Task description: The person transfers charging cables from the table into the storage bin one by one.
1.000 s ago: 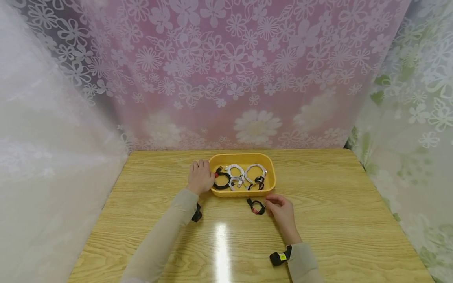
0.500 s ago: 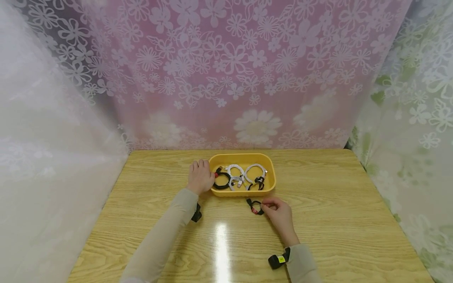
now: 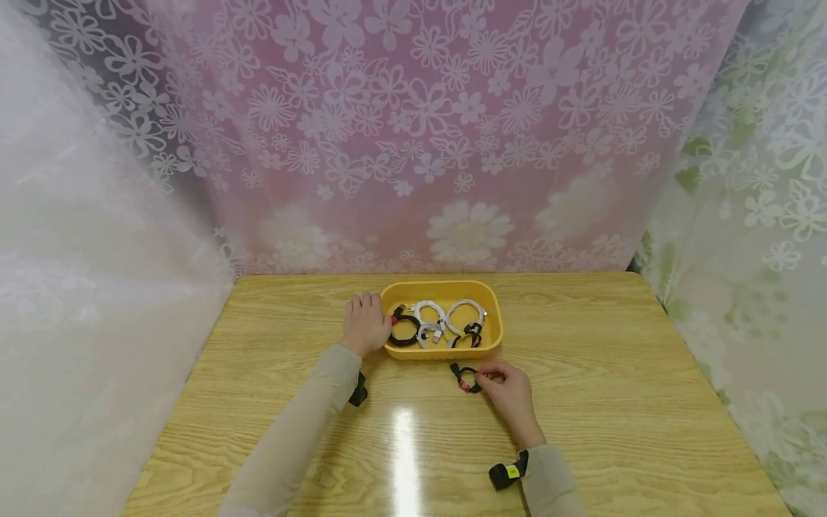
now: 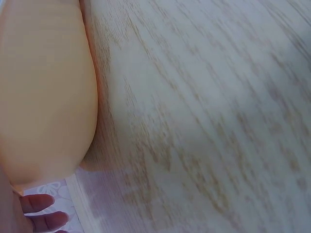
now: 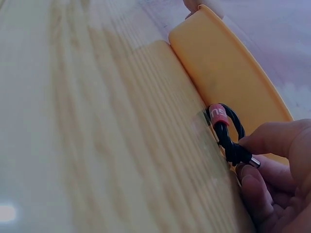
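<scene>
A yellow bin (image 3: 441,353) holds several coiled cables: white ones (image 3: 465,316), a thick black one (image 3: 405,332) with red at its top, and a small black one (image 3: 466,336) at the front right. My left hand (image 3: 367,323) grips the bin's left end, its thumb at the rim. In the left wrist view only a few fingers (image 4: 41,204) show. Just in front of the bin, my right hand (image 3: 513,395) pinches a small coiled black cable (image 5: 232,154) with a red band, between thumb and fingers near its metal plug. The coil is low, close to the tabletop.
The wood-grain table (image 3: 291,445) extends to both sides and in front of the bin. A flowered pink curtain (image 3: 452,143) hangs behind it, with pale curtains (image 3: 97,287) at the sides. Black cameras (image 3: 507,474) are strapped to the wrists.
My right hand has moved slightly left onto the black cable's right side and now pinches it. The left hand and the bin have stayed in place.
</scene>
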`<state>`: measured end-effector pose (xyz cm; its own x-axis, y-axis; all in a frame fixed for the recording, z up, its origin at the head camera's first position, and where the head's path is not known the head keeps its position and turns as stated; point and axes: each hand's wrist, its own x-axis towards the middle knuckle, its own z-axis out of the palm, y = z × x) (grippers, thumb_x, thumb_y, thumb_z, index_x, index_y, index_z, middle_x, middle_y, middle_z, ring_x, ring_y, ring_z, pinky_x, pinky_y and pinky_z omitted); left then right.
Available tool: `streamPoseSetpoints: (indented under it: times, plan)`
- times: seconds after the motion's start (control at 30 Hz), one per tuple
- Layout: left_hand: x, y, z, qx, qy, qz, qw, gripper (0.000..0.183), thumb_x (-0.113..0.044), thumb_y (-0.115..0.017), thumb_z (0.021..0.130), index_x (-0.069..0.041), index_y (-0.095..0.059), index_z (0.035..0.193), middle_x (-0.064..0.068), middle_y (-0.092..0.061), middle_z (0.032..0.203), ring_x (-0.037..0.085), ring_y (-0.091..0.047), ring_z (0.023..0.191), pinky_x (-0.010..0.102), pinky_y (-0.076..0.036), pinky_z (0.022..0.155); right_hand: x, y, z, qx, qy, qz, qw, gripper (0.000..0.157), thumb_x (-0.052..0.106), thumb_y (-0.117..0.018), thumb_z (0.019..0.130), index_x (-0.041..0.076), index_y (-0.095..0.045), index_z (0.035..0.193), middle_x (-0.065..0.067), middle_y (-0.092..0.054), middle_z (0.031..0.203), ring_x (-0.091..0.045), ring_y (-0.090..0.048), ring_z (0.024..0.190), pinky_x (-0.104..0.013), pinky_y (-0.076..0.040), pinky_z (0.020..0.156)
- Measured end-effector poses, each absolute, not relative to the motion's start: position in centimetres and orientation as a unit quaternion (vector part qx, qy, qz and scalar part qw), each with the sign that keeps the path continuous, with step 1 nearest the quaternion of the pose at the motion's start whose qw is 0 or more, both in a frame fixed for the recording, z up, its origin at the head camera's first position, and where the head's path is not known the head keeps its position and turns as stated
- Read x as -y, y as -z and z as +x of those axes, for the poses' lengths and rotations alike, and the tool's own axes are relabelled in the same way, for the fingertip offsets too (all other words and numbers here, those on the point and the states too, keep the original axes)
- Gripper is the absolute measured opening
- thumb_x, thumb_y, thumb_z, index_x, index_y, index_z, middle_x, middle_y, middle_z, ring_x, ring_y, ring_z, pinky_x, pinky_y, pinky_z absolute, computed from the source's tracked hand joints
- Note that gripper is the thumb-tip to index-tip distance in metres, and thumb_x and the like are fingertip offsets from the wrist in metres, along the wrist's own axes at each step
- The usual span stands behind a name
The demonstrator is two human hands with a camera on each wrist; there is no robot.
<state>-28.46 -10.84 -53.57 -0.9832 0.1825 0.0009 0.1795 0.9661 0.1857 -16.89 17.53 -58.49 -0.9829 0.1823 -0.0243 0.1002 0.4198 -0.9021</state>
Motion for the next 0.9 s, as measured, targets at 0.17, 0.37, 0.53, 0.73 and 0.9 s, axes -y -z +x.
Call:
streamPoseSetpoints:
  times: [0.17, 0.37, 0.53, 0.73, 0.9]
  plan:
    - [10.87, 53.62, -28.44, -0.992, -0.093, 0.091, 0.006, 0.031, -0.026, -0.040, 0.103, 0.000, -0.046, 0.118, 0.020, -0.045, 0.117, 0.039, -0.039, 0.111, 0.049, -0.032, 0.095, -17.64, 58.45, -16.82, 0.840, -0.535, -0.084, 0.035, 0.007, 0.009, -0.076, 0.085, 0.005, -0.076, 0.090, -0.007, -0.068, 0.088, -0.011, -0.055, 0.061, -0.023, -0.045, 0.055]
    - [10.92, 53.76, -28.45, -0.992, -0.091, 0.091, 0.002, 0.028, -0.025, -0.040, 0.103, -0.001, -0.047, 0.115, 0.019, -0.045, 0.115, 0.037, -0.039, 0.106, 0.047, -0.032, 0.092, -17.69, 58.60, -16.84, 0.837, -0.538, -0.091, 0.031, 0.006, 0.008, -0.076, 0.085, 0.005, -0.075, 0.090, -0.007, -0.069, 0.089, -0.011, -0.056, 0.063, -0.022, -0.046, 0.056]
    - [10.92, 53.86, -28.51, -0.991, -0.092, 0.092, -0.002, 0.027, -0.024, -0.040, 0.102, 0.000, -0.046, 0.114, 0.019, -0.046, 0.113, 0.037, -0.040, 0.105, 0.047, -0.033, 0.090, -17.76, 58.55, -16.75, 0.834, -0.543, -0.093, 0.033, 0.006, 0.008, -0.076, 0.085, 0.003, -0.075, 0.089, -0.007, -0.068, 0.084, -0.011, -0.055, 0.061, -0.023, -0.045, 0.055]
    - [10.91, 53.89, -28.54, -0.991, -0.093, 0.092, -0.003, 0.027, -0.023, -0.040, 0.103, 0.000, -0.046, 0.114, 0.019, -0.045, 0.113, 0.038, -0.039, 0.105, 0.047, -0.032, 0.091, -17.94, 58.84, -16.79, 0.834, -0.544, -0.086, 0.036, 0.006, 0.008, -0.076, 0.085, 0.004, -0.075, 0.089, -0.005, -0.067, 0.079, -0.011, -0.054, 0.059, -0.023, -0.044, 0.054]
    - [10.93, 53.84, -28.50, -0.991, -0.096, 0.093, -0.003, 0.026, -0.022, -0.039, 0.102, 0.000, -0.046, 0.113, 0.019, -0.045, 0.112, 0.038, -0.039, 0.105, 0.048, -0.032, 0.091, -18.01, 58.78, -16.63, 0.835, -0.545, -0.073, 0.031, 0.005, 0.008, -0.076, 0.084, 0.004, -0.075, 0.087, -0.005, -0.067, 0.084, -0.011, -0.052, 0.059, -0.023, -0.042, 0.055]
